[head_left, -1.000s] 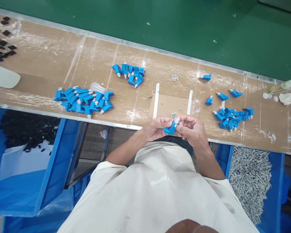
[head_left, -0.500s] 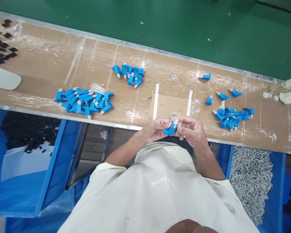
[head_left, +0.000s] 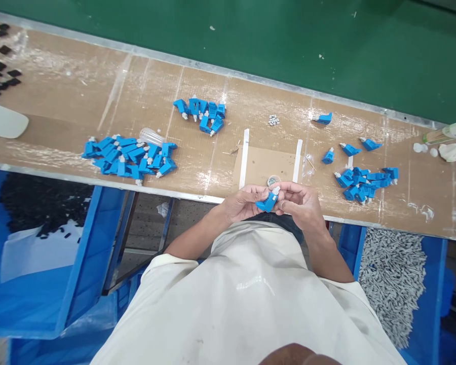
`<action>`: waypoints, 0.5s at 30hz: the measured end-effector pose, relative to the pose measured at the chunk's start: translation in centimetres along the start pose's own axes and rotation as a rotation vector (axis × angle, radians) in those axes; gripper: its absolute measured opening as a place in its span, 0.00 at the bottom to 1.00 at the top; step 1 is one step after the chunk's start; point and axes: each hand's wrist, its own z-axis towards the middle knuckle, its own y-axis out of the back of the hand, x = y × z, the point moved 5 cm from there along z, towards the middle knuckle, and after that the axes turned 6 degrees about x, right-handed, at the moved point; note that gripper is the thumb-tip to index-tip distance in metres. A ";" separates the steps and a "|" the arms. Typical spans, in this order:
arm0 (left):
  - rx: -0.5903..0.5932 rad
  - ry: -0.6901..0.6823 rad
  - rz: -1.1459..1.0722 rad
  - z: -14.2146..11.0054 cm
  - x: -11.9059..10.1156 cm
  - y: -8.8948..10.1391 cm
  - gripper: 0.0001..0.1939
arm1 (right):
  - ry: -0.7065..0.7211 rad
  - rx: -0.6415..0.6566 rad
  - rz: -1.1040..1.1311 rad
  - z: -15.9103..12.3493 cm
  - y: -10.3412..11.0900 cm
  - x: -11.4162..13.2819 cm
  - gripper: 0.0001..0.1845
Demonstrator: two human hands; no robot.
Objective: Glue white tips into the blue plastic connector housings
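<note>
Head view: left hand pinches blue plastic piece between thumb and fingers at the table's near edge. Right hand curls narrowly beside its white tip; can't tell whether gripping.

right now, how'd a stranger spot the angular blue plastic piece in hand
Start at the long brown cardboard-covered bench, at its near edge. There the left hand pinches an angular blue plastic piece with a white tip, the right hand beside it. Its blue lookalikes lie on the bench; only this one is held.
</note>
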 end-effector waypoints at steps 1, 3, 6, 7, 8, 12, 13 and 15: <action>0.001 -0.005 0.000 0.0 -0.1 -0.1 0.17 | -0.002 0.001 0.012 0.0 -0.1 0.1 0.14; 0.012 -0.016 0.002 0.0 -0.2 -0.2 0.18 | -0.006 -0.002 0.021 -0.1 -0.1 0.2 0.14; 0.031 -0.020 0.005 0.0 -0.3 -0.3 0.19 | -0.009 -0.006 0.009 0.0 -0.2 0.3 0.13; 0.033 -0.017 0.006 0.0 -0.3 -0.3 0.20 | -0.008 -0.008 0.007 0.0 -0.2 0.2 0.13; 0.033 -0.015 0.006 0.0 -0.2 -0.2 0.20 | -0.006 -0.009 0.008 0.0 -0.1 0.1 0.13; 0.004 -0.008 0.006 0.0 -0.1 0.0 0.19 | 0.000 -0.015 0.010 0.2 0.1 -0.2 0.13; -0.004 -0.007 0.007 0.0 -0.1 0.1 0.19 | -0.001 -0.009 0.010 0.2 0.1 -0.2 0.13; -0.010 -0.006 0.009 0.0 -0.1 0.1 0.20 | -0.001 0.010 0.019 0.1 0.0 -0.1 0.13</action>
